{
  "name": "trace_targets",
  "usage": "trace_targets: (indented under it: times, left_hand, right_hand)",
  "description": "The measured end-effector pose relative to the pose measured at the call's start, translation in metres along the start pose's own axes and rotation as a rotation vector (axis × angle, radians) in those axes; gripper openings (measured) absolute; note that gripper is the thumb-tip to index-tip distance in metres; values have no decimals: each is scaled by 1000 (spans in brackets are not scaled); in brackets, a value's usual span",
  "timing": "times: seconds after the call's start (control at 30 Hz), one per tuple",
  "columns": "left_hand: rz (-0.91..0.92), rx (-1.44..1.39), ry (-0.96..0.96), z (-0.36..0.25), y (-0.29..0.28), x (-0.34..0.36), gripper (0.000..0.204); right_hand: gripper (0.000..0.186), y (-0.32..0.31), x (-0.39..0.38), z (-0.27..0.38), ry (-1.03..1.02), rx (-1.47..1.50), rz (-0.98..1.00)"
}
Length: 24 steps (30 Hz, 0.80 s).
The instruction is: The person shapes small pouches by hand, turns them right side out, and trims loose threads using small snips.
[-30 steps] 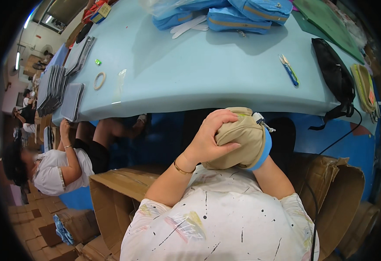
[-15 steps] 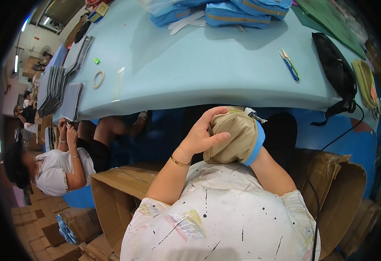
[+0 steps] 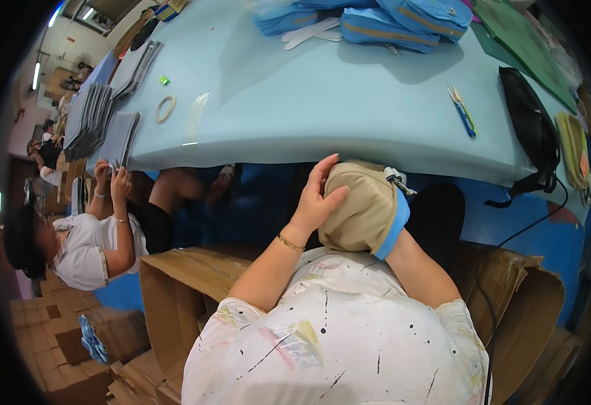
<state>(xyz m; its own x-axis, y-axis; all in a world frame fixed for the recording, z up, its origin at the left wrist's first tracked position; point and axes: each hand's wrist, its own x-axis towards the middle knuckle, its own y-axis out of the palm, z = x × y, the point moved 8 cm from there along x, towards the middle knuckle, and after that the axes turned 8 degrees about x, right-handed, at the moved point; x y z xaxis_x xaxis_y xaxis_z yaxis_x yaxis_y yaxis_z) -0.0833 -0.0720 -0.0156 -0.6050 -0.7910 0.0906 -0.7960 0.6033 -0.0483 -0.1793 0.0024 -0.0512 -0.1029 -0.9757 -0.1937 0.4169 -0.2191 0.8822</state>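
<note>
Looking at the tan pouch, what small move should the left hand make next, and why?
Maybe the left hand should cup the tan pouch closely: fingers and thumb are spread at its left edge, while the right forearm enters the blue rim, that hand hidden.

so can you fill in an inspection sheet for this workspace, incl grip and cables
Surface: light blue table, a clear strip lying across it near the front left.
Work in hand: tan pouch with blue edge, held before the table's front edge.
Clutter: heaped blue pouches, snips, tape roll, black bag.
Grip: left hand against the pouch's left side; right hand hidden inside it.
Cables: black cable running down past the person's right side.
Surroundings: cardboard boxes both sides; co-worker at left.
</note>
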Motion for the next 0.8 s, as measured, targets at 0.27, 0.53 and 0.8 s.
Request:
trace_targets:
  times: [0.27,0.53,0.8]
  left_hand:
    - [-109,290,34,7,-24,-27,60]
    - [-218,125,-78,25,-43,-37,41]
    - [3,314,-70,-41,-83,2,29]
  right_hand:
    - [46,28,13,-12,274,292,-45]
    - [43,18,41,-21,340,257,60]
    - [28,-12,9,11,166,-369,-135]
